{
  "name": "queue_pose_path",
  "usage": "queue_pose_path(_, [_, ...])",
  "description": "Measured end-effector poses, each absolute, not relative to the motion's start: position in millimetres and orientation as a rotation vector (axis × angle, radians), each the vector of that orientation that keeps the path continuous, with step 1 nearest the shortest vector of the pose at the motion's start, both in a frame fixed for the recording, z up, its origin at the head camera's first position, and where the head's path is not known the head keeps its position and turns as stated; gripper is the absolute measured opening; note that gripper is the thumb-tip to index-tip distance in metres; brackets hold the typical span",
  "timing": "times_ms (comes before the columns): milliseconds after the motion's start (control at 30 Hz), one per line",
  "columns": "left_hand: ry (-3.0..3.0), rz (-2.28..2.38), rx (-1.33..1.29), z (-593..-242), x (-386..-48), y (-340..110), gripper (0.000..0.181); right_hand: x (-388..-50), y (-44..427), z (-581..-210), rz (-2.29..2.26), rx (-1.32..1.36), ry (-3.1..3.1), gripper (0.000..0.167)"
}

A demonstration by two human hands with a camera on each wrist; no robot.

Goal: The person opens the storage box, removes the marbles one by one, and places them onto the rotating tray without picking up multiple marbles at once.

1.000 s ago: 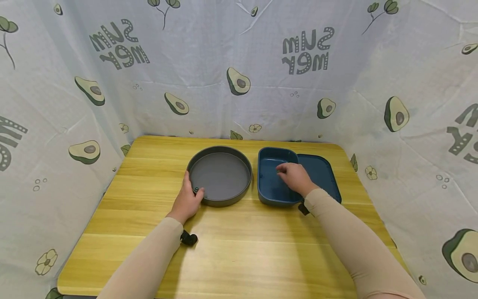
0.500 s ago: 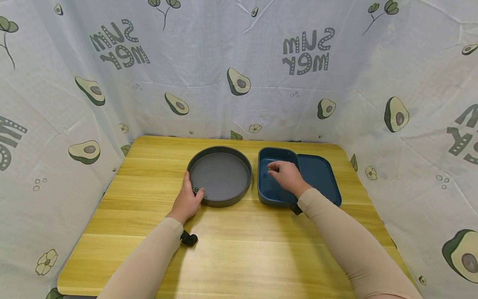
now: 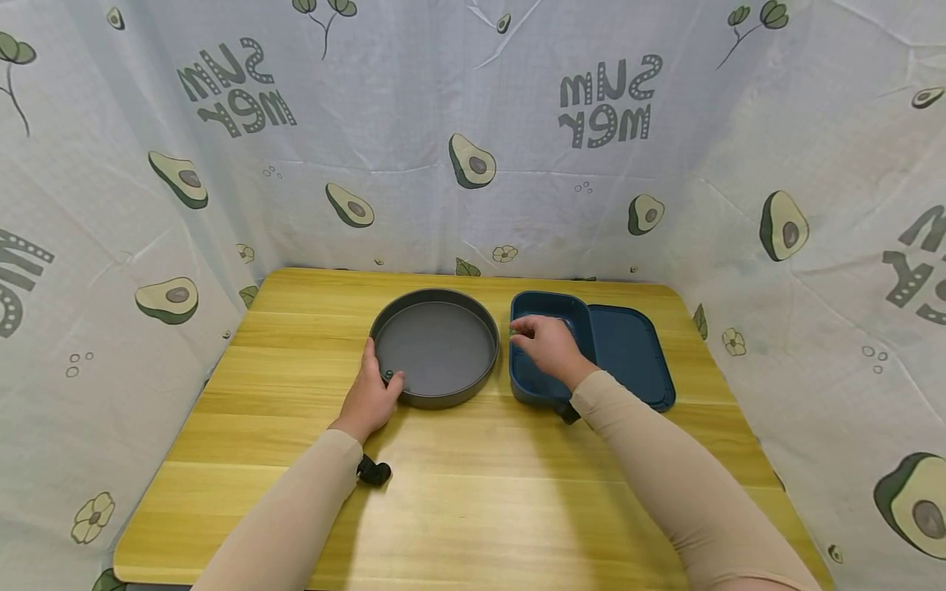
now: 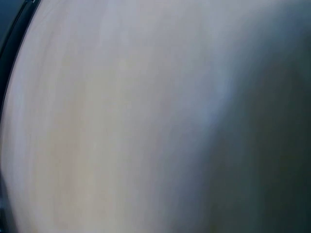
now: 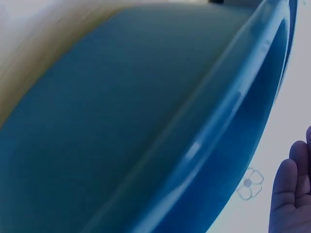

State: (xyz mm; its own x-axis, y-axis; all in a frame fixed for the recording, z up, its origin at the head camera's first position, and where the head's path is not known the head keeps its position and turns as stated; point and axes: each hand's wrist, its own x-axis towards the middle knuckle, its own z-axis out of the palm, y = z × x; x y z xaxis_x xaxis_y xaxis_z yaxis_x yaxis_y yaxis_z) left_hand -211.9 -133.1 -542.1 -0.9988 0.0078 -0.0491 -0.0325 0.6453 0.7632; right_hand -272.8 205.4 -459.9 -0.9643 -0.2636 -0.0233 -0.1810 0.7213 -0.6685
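Note:
My left hand [image 3: 369, 398] grips the near-left rim of a round dark grey pan [image 3: 443, 349], with the thumb over the edge and fingers along the outer wall. Beside that thumb a small dark glassy marble [image 3: 388, 374] lies in the pan. My right hand [image 3: 550, 349] is above the left side of a blue rectangular box [image 3: 532, 392]. Its thumb and forefinger pinch a small greenish marble, mostly hidden by the fingertips. In the right wrist view the box's wall [image 5: 107, 111] fills much of the picture, and some fingers [image 5: 285, 187] show at the right edge.
A flat blue lid [image 3: 634, 353] lies right of the box, partly against it. All stand on a wooden table [image 3: 458, 492] before a printed curtain [image 3: 414, 98]. The left wrist view is mostly a blurred pale surface [image 4: 97, 121].
My right hand has moved left across the box to its left rim, still pinching the small marble. A small ball seen in the box earlier is now hidden. My left hand and the pan stay put.

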Motion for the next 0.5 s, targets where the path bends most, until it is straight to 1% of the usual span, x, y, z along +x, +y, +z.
queue_pose_path(500, [2.779, 1.299, -0.016, -540.4, -210.4, -133.9, 0.095, -266.9, 164.7, -457.3, -1.125, -0.409, 2.751, 0.033])
